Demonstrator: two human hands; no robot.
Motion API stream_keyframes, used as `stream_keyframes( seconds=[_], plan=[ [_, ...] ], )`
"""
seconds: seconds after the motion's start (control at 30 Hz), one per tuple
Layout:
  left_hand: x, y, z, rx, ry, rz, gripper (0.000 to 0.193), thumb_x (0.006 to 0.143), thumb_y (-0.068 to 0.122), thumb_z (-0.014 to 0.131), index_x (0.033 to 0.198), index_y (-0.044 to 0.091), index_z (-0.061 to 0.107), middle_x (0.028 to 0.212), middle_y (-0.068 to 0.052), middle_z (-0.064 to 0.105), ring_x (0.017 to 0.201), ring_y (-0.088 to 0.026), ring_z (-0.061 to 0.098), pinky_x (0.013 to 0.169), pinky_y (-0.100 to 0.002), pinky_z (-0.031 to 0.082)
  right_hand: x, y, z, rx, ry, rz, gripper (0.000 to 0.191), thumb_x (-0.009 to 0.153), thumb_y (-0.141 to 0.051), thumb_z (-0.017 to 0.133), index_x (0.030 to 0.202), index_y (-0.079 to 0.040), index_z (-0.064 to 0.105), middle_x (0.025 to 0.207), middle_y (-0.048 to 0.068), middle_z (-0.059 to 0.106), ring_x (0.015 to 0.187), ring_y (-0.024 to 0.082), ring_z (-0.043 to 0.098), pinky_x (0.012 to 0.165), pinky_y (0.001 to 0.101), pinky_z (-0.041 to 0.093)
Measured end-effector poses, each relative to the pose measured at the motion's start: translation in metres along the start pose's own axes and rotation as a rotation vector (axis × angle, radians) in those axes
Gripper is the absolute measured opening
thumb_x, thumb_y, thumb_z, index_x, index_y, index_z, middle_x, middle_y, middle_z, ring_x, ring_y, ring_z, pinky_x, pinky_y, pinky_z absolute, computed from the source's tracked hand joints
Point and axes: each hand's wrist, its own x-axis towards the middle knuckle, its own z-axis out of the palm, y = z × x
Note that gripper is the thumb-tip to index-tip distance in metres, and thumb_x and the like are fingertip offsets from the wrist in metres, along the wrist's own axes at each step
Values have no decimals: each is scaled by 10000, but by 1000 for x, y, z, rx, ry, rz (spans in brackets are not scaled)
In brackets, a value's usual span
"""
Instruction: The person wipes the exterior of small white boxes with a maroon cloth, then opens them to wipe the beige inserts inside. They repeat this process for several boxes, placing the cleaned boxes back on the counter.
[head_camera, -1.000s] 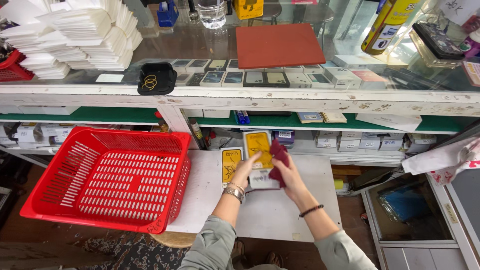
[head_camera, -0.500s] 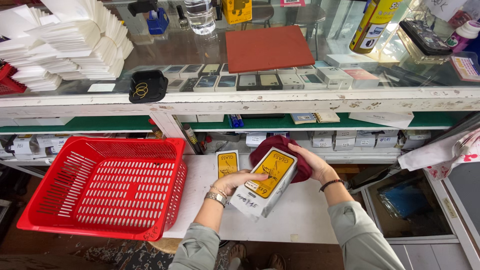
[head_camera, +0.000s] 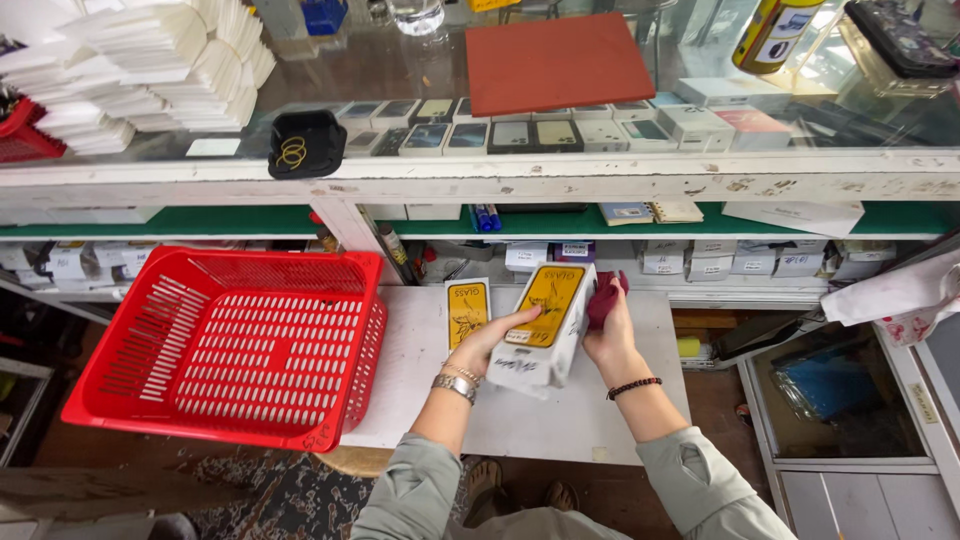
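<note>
A stack of flat white boxes with yellow fronts (head_camera: 545, 320) is tilted up above the small white table (head_camera: 560, 420). My left hand (head_camera: 492, 338) grips the stack from the left, thumb on the yellow face. Against the stack's right side, my right hand (head_camera: 610, 330) presses a dark red cloth (head_camera: 604, 296). One more yellow-fronted box (head_camera: 467, 310) lies flat on the table just left of my hands.
An empty red plastic basket (head_camera: 235, 345) sits at the table's left end, overhanging it. Behind is a glass counter with small boxes, a red mat (head_camera: 555, 62), a black dish (head_camera: 306, 143) and stacked white packets (head_camera: 150, 60). Shelves of boxes run below.
The box stack was lifted off the table and tilted upright. My right hand with the red cloth moved from over its top to its right side.
</note>
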Motion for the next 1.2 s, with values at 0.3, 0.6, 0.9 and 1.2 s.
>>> stream_keyframes(
  seconds=[0.3,0.6,0.9,1.2],
  plan=[
    [16,12,0,-304,207,118,448,876,405,711,1232,141,648,1143,-85,739,995,-235,738,799,-437,627,-31,-6,-41,-1085,19,-341,447,925,-284,709,1301,-84,573,1214,143,698,1102,270,657,922,423,548],
    [18,4,18,-212,328,437,606,869,346,750,1380,97,539,1235,-91,701,1099,-230,707,866,-393,598,-36,8,-51,-678,27,-189,720,988,-520,529,1453,30,519,1454,250,591,1364,414,552,1138,513,435],
    [-1,-9,41,20,458,730,864,833,178,790,1508,108,256,1391,-140,557,1254,-203,601,1001,-334,535,-43,55,9,194,-111,227,877,967,-711,291,1513,-44,449,1523,149,514,1386,338,484,1195,476,317],
    [-38,-9,51,252,393,758,920,787,71,799,1476,158,195,1360,-120,540,1246,-209,590,994,-375,571,-49,62,10,186,-149,198,889,953,-736,390,1488,-34,497,1487,141,545,1349,304,520,1166,429,379]
  ],
)
